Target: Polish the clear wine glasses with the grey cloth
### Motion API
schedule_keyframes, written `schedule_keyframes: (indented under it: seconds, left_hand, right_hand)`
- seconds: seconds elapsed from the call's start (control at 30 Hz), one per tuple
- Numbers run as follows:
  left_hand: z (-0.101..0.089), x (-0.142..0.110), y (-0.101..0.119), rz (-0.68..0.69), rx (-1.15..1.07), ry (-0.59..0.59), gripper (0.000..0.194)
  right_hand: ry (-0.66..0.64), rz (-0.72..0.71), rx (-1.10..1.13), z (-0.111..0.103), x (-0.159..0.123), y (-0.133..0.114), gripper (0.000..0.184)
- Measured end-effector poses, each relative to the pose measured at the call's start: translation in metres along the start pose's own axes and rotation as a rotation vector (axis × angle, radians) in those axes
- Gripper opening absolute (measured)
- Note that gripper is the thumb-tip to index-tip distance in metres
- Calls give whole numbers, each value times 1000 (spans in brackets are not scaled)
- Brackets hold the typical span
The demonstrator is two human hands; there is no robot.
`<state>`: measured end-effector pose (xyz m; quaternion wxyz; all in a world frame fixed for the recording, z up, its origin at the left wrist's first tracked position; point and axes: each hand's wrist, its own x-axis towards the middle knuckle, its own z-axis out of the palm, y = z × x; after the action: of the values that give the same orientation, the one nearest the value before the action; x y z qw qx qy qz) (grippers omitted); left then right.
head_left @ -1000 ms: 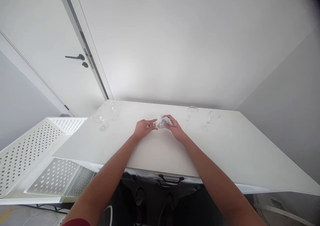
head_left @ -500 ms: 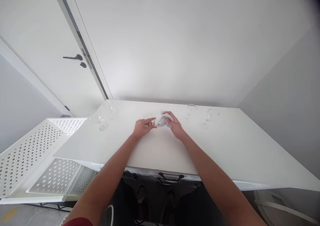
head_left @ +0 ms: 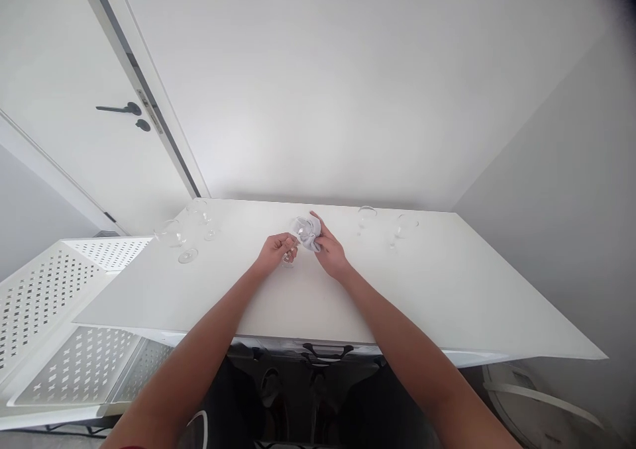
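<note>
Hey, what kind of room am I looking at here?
Probably a plain indoor room, home or studio: bare white walls, a white door with a black lever handle, and a white table with clear stemmed glasses, one being wiped.

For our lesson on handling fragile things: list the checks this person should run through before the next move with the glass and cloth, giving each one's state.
1. Left hand has a grip on the glass at its stem: ok.
2. Right hand presses the cloth to the bowl: ok.
3. Glass upright: not ok, it is tilted.
4. Two glasses on the left and two on the right stand apart from the hands: ok.
5. Bowl clean: cannot tell.
</note>
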<state>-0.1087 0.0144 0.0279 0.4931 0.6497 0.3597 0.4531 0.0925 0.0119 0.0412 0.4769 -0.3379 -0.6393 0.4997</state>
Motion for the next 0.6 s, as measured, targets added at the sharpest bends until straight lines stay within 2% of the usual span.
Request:
schedule_keyframes:
  seconds: [0.17, 0.2, 0.27, 0.33, 0.4, 0.5, 0.6]
  left_hand:
    - [-1, -1, 6, -113, -34, -240, 62]
    - [-2, -1, 6, -112, -35, -232, 62]
    - [-3, 0, 6, -76, -44, -98, 61]
    - [-3, 3, 3, -28, -30, 93, 59]
    - [-3, 4, -2, 11, 38, 220, 54]
    - [-2, 2, -7, 13, 245, 245, 43]
    - [2, -2, -11, 23, 463, 163, 35]
  right_hand:
    - [-110, 69, 249, 6, -1, -2, 66]
    - [-108, 64, 251, 8, -2, -3, 67]
    - [-79, 3, 204, 14, -5, -4, 67]
    - [-98, -109, 51, 20, -9, -4, 65]
    - [-169, -242, -218, 24, -12, -3, 61]
    - [-206, -457, -656, 24, -10, 0, 47]
    - [-72, -591, -932, 19, -4, 3, 36]
